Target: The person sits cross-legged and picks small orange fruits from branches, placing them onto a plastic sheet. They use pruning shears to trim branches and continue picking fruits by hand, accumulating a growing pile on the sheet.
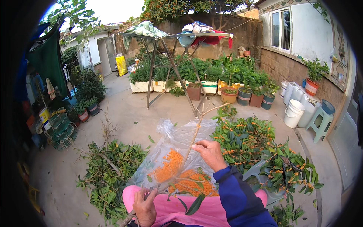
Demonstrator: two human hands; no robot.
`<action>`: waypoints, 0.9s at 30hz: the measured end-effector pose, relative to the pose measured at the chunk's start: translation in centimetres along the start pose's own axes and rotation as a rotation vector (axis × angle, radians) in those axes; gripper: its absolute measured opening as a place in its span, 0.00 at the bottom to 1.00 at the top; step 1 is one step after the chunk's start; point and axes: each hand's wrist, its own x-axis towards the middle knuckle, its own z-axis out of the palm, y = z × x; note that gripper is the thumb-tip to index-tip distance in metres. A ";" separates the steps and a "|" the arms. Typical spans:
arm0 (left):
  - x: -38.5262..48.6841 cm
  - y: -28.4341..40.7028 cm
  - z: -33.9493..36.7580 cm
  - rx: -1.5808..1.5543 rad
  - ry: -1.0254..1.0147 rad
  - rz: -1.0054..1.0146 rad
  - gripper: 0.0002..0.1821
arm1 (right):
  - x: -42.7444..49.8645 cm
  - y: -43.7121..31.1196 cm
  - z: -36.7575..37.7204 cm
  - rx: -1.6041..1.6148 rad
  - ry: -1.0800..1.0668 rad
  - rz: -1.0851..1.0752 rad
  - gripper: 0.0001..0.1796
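Observation:
A mostly bare cut branch [187,156] slants across my pink-covered lap [181,208]. My left hand [144,205] is closed around its thick lower part. Farther up, my right hand [208,154] has thumb and forefinger together at the thin stem; whether they pinch it is unclear. A few green leaves [195,204] hang from a side twig over my lap. Beyond my knees lies a clear plastic sheet [181,133] with small orange blossoms [173,161] heaped on it, partly hidden behind the branch.
Leafy cuttings [113,176] lie at left. Orange-flowered branches [244,139] are piled at right, some across a pale plastic stool [273,195]. A metal drying rack [173,56] with cloths stands ahead, before potted plants [229,95]. White buckets [294,113] and a green stool [320,122] stand at right.

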 end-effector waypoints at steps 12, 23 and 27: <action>-0.1 -0.4 -0.4 -0.073 -0.022 -0.005 0.29 | 0.4 1.6 1.0 0.227 -0.061 0.105 0.06; -1.4 -4.7 0.4 -0.621 -0.201 -0.268 0.25 | 1.0 2.5 0.0 0.206 -0.232 0.135 0.06; -1.4 -4.5 0.1 -0.618 -0.183 -0.282 0.26 | 1.4 4.5 -1.2 0.040 -0.153 0.096 0.07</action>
